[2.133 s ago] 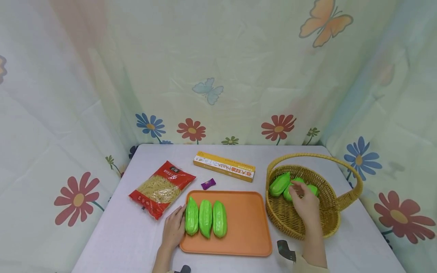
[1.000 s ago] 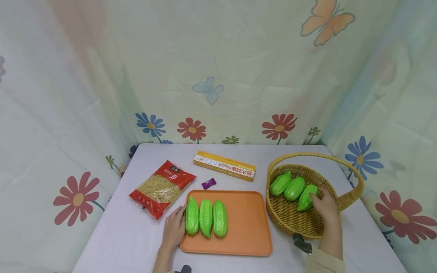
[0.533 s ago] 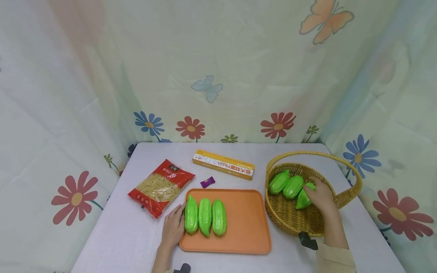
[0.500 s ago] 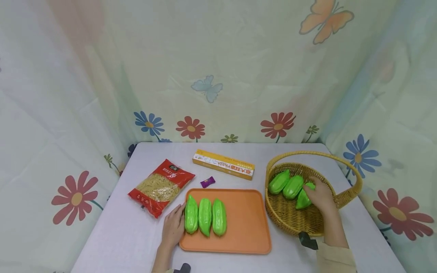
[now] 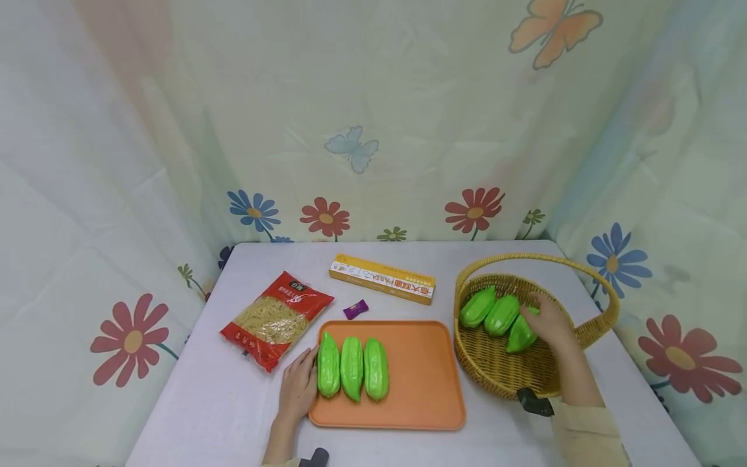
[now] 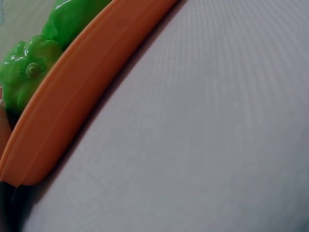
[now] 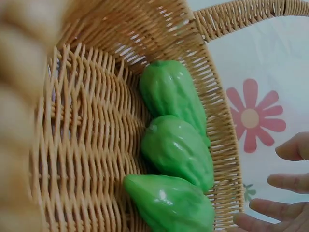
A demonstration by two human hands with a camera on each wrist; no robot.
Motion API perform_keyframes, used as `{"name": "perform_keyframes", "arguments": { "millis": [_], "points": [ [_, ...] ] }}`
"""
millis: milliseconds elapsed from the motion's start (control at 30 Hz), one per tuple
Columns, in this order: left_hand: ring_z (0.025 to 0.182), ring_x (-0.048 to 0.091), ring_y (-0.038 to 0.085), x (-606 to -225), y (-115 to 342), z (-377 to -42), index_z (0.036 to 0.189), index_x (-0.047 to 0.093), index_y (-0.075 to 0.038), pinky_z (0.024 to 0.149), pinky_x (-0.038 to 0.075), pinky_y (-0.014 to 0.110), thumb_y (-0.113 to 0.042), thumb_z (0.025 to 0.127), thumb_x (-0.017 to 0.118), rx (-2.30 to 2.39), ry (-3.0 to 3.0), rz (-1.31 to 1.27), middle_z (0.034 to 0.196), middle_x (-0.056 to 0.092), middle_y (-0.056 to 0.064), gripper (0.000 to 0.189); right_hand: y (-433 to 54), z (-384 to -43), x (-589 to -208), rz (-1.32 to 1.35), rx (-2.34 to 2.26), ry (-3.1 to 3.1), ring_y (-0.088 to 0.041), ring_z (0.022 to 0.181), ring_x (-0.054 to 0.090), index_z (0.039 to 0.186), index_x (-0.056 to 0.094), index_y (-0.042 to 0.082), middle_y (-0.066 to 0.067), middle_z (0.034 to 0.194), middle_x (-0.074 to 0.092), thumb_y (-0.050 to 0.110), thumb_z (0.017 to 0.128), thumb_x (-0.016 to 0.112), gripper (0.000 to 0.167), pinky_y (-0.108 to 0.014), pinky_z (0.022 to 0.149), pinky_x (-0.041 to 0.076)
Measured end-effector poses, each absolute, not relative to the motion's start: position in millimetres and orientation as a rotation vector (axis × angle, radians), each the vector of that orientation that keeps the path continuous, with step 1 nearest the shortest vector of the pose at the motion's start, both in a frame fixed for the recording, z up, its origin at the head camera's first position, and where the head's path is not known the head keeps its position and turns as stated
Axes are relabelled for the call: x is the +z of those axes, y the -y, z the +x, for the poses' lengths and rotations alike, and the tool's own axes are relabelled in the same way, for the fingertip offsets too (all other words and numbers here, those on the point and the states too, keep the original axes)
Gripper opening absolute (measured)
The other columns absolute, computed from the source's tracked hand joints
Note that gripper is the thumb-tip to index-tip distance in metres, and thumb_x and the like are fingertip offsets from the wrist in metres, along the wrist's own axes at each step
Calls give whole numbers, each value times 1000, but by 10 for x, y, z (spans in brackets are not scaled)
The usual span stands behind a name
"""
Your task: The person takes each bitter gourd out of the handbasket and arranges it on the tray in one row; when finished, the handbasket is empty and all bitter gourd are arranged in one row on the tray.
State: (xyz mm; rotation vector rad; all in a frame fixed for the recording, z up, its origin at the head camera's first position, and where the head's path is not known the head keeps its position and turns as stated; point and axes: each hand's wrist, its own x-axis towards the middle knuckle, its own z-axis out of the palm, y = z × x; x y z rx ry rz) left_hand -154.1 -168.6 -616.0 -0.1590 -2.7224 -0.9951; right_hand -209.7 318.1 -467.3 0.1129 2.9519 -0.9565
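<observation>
In the head view, three glossy green gourds, ridged like bitter melons, lie side by side in the wicker basket [image 5: 496,383]: the left gourd [image 5: 477,307], the middle gourd [image 5: 502,316] and the right gourd [image 5: 521,334]. My right hand [image 5: 548,318] is over the basket's right side, close to the right gourd. In the right wrist view its fingers [image 7: 285,183] are spread and apart from the gourds. My left hand [image 5: 297,386] rests at the left edge of the orange tray [image 5: 420,376], fingers fairly straight. On the tray lie three more gourds [image 5: 352,368] in a row.
A red bag of pasta [image 5: 277,318] lies at the left. Behind the tray are a small purple wrapped sweet [image 5: 356,309] and a long yellow pasta box [image 5: 382,279]. The basket's handle [image 5: 604,305] arches over its back and right side.
My right hand has gone from above the middle of the basket to its right side. The right gourd has turned and shifted slightly beside the others. My left hand has stayed at the tray.
</observation>
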Motion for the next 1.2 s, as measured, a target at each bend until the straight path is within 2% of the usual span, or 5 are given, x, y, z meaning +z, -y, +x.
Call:
{"name": "perform_keyframes", "arguments": {
  "millis": [133, 333, 633, 900, 1200],
  "points": [
    [124, 40, 28, -6154, 1684, -1537, 135, 46, -12, 102, 27, 48, -12, 94, 46, -1004, 2718, -151, 132, 49, 13, 41, -3207, -2128, -4640, 74, -931, -2984, -55, 108, 38, 131, 30, -18, -41, 125, 35, 27, 95, 39, 58, -61, 84, 38],
    [124, 40, 29, -6146, 1675, -1528, 135, 46, -12, 102, 27, 50, -13, 94, 46, -998, 2739, -139, 133, 48, 13, 42, -3266, -2166, -4639, 138, -988, -2913, -56, 106, 39, 133, 25, -17, -42, 121, 36, 31, 96, 38, 62, -59, 79, 41],
    [125, 40, 29, -6161, 1681, -1544, 136, 45, -12, 102, 27, 50, -14, 94, 45, -987, 2744, -137, 133, 48, 13, 42, -3382, -2263, -4769, 208, -1044, -2779, -56, 115, 29, 137, 17, -16, -41, 132, 23, 34, 97, 34, 66, -60, 89, 37],
    [124, 40, 29, -6177, 1689, -1559, 136, 45, -12, 102, 27, 50, -13, 94, 46, -977, 2745, -137, 133, 48, 13, 42, -3427, -2243, -4804, 224, -872, -2761, -60, 115, 23, 133, 14, -23, -46, 129, 20, 27, 94, 39, 68, -63, 91, 32],
    [124, 41, 28, -6172, 1683, -1540, 136, 46, -13, 102, 27, 49, -13, 94, 47, -1003, 2733, -124, 132, 48, 13, 42, -3389, -2300, -4935, 266, -963, -2650, -57, 109, 34, 132, 9, -23, -48, 122, 23, 26, 91, 47, 75, -54, 83, 44]
  ]
}}
